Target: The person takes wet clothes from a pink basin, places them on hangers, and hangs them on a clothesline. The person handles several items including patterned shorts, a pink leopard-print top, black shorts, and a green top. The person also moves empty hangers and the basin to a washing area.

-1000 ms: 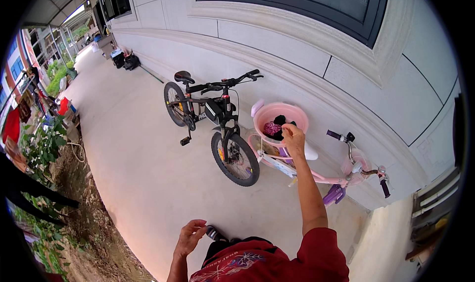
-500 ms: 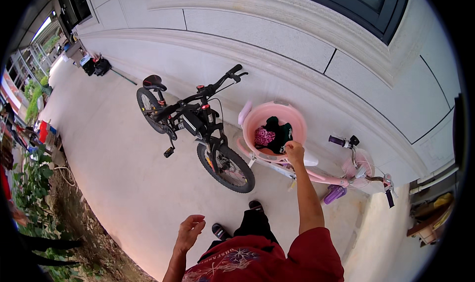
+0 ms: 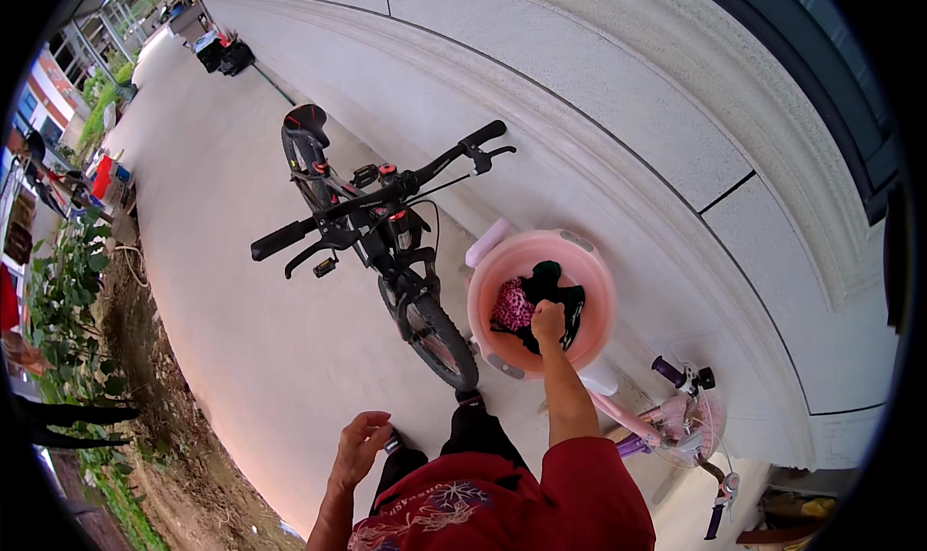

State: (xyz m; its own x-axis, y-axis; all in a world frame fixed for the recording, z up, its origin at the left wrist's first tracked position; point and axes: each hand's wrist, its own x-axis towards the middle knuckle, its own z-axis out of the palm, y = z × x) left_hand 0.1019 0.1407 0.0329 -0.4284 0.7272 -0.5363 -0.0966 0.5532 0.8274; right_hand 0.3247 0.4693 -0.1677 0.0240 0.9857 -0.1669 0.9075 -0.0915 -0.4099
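The right hand (image 3: 548, 321), fingers curled, is over dark cloth (image 3: 547, 279) in a pink basin (image 3: 603, 285); its grip cannot be made out. Patterned cloth (image 3: 511, 305) lies beside the dark. The left hand (image 3: 360, 445), loosely bent, is beside a leg (image 3: 396, 472). A black bike (image 3: 372, 247) stands left of the basin; a pink bike (image 3: 626, 417) shows to its right, near the wall (image 3: 657, 203).
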